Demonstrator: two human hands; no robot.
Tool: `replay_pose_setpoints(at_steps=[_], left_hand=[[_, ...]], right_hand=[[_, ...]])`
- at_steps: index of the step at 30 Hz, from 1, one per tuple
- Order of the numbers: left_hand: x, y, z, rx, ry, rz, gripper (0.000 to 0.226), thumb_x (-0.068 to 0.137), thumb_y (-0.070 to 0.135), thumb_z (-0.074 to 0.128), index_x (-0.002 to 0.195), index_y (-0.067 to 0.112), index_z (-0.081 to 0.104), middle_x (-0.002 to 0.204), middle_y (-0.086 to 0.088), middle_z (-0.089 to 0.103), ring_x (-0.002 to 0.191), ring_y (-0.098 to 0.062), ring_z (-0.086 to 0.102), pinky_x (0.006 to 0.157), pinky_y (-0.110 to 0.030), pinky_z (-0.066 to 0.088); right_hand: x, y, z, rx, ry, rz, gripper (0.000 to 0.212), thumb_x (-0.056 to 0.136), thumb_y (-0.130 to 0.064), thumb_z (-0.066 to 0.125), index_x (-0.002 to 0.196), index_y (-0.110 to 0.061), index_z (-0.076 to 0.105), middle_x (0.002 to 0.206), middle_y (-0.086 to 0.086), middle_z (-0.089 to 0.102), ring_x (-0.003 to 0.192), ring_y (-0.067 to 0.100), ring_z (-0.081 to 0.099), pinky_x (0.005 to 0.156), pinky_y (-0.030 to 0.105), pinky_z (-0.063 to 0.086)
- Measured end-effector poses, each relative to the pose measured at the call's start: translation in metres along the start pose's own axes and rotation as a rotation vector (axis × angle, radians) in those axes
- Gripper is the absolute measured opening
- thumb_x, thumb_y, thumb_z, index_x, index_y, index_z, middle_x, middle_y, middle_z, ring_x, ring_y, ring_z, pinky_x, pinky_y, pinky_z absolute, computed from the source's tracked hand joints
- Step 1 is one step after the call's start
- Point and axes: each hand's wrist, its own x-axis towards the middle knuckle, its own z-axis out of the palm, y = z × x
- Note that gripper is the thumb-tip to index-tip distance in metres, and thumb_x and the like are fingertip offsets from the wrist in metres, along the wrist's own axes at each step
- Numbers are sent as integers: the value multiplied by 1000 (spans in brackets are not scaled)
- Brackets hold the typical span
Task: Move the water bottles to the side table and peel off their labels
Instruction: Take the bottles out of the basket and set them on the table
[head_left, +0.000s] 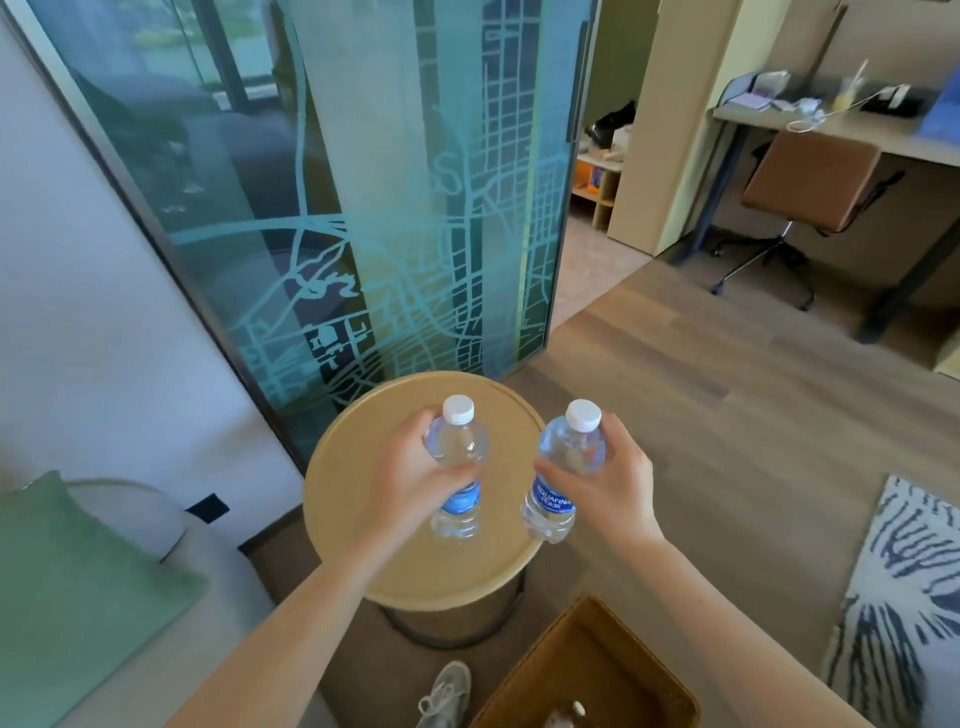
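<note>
I have a water bottle in each hand, both over the round tan side tabletop (363, 499). My left hand (410, 486) is wrapped around the left bottle (460, 467), grip closed at the shoulder and upper label, so part of its blue label is covered. My right hand (615, 483) is closed around the right bottle (563, 473) from the side, leaving the blue Aquafina label (550, 503) facing me. Both white caps are on and both bottles stand nearly upright, tilted slightly apart.

I cannot tell whether their bases touch the tabletop or hover just above it; the right bottle sits near the tabletop's front-right edge. I judge the high grips are for carrying and setting down, since they keep the bases clear for landing.

Neither label looks peeled, so I judge the moving step is nearly done and the peeling remains. A woven basket (587, 670) sits near my feet, and a glass panel etched with a map (395, 197) stands behind the tabletop.
</note>
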Motion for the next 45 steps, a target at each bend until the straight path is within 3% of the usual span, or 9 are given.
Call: replay_pose_setpoints(at_steps=[4, 7, 12, 17, 24, 30, 36, 40, 45], left_hand=[[114, -52, 0, 58, -45, 39, 42, 70, 23, 85, 105, 19, 63, 95, 4, 68, 87, -5, 62, 71, -7, 43], [183, -96, 21, 42, -108, 25, 49, 69, 13, 86, 109, 11, 59, 108, -6, 65, 98, -18, 63, 85, -23, 51], [247, -165, 78, 44, -148, 74, 59, 61, 15, 88, 111, 18, 58, 109, -1, 59, 97, -10, 56, 78, -5, 40], [267, -200, 119, 32, -173, 101, 57, 62, 12, 88, 111, 10, 59, 109, -1, 56, 94, 1, 48, 81, -1, 36], [273, -220, 139, 42, -174, 160, 62, 58, 5, 89, 113, 3, 60, 112, -4, 56, 97, 5, 47, 84, 2, 34], [272, -218, 139, 12, -210, 169, 65, 59, 9, 88, 110, 24, 51, 108, 20, 45, 98, 2, 50, 83, 1, 35], [264, -206, 130, 65, -264, 150, 72, 66, 11, 89, 126, 8, 50, 123, -2, 47, 104, 5, 42, 86, 3, 31], [241, -180, 112, 197, -142, 277, 67, 80, 18, 80, 134, 0, 47, 123, -11, 50, 116, -21, 46, 98, -19, 36], [182, -136, 103, 430, -64, 594, 34, 89, 25, 61, 112, 0, 62, 100, -14, 62, 89, -34, 55, 81, -43, 48]], right_hand=[[81, 30, 89, 47, 105, 85, 50, 67, -18, 87, 96, -46, 58, 93, -26, 65, 85, -3, 63, 70, 9, 49], [123, 62, 135, 56, 220, 148, 51, 68, -21, 86, 99, -49, 56, 94, -24, 64, 85, -2, 61, 71, 10, 47], [159, 128, 176, -15, 327, 219, 53, 69, -29, 85, 102, -56, 53, 97, -28, 63, 90, -5, 61, 71, 2, 44], [174, 173, 192, -112, 343, 274, 49, 69, -31, 82, 99, -54, 51, 98, -25, 61, 92, -2, 60, 68, 10, 44], [177, 203, 202, -192, 375, 261, 64, 68, -21, 85, 105, -58, 48, 108, -31, 57, 102, -8, 54, 80, 0, 37], [172, 213, 203, -214, 343, 221, 61, 67, -29, 84, 114, -43, 46, 111, -29, 48, 105, -10, 48, 81, 0, 36], [173, 205, 194, -203, 257, 213, 76, 65, -42, 83, 128, -41, 40, 123, -34, 40, 115, -21, 38, 85, -1, 34], [156, 190, 168, -169, 235, 124, 74, 77, -45, 76, 139, -33, 39, 129, -23, 43, 127, -8, 41, 98, 1, 30], [112, 161, 107, -351, 247, -38, 46, 93, -39, 61, 131, -15, 50, 123, -3, 56, 118, 18, 52, 100, 8, 31]])
